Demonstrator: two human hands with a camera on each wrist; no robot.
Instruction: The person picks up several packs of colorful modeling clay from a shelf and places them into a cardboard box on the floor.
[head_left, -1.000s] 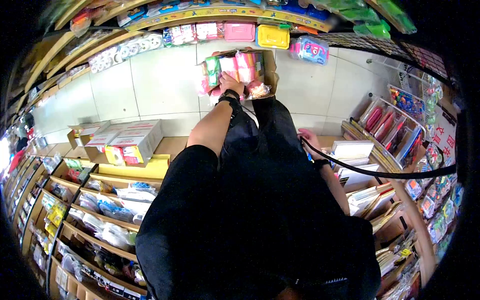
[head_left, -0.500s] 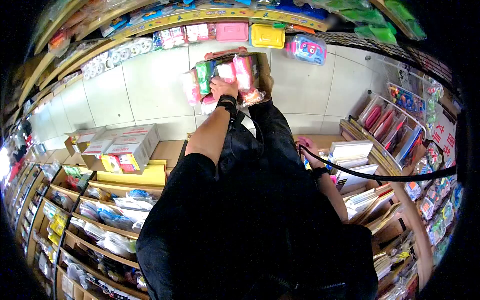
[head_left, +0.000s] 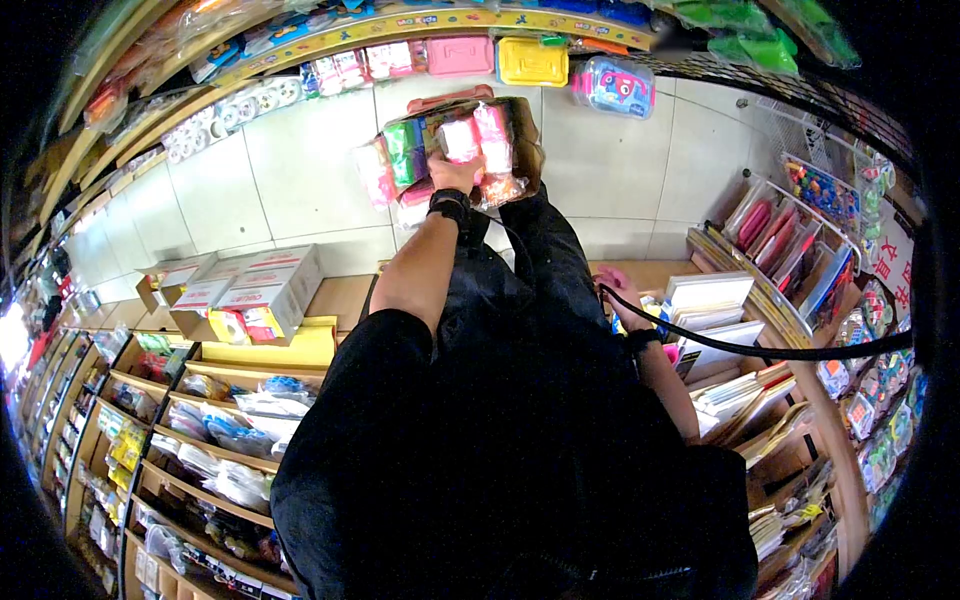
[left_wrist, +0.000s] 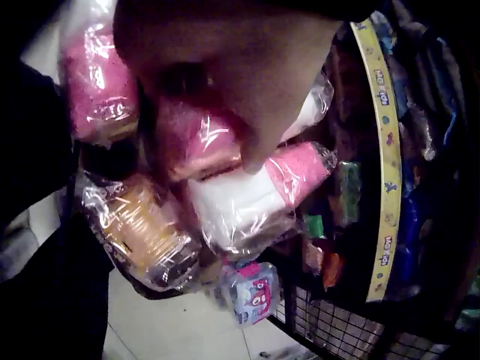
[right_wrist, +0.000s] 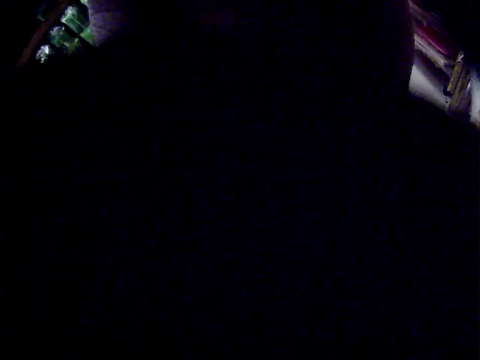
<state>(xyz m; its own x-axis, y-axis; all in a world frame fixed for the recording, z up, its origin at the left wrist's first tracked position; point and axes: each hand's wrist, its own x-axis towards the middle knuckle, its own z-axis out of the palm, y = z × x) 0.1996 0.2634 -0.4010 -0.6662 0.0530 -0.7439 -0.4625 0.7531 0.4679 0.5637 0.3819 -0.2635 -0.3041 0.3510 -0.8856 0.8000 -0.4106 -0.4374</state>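
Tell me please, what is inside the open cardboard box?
Plastic-wrapped packs sit in the cardboard box: green, pink and white ones show. The left hand covers part of them, and what lies beneath cannot be seen.

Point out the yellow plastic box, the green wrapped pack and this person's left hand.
Yellow plastic box (head_left: 533, 63): head view, on its lid.
Green wrapped pack (head_left: 400, 140): head view, on its upper half.
Left hand (head_left: 454, 176): head view, back of the hand.

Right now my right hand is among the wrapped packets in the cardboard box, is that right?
Wrong hand: the head view shows your left hand among the wrapped packets in the cardboard box; your right hand is by the black cable.
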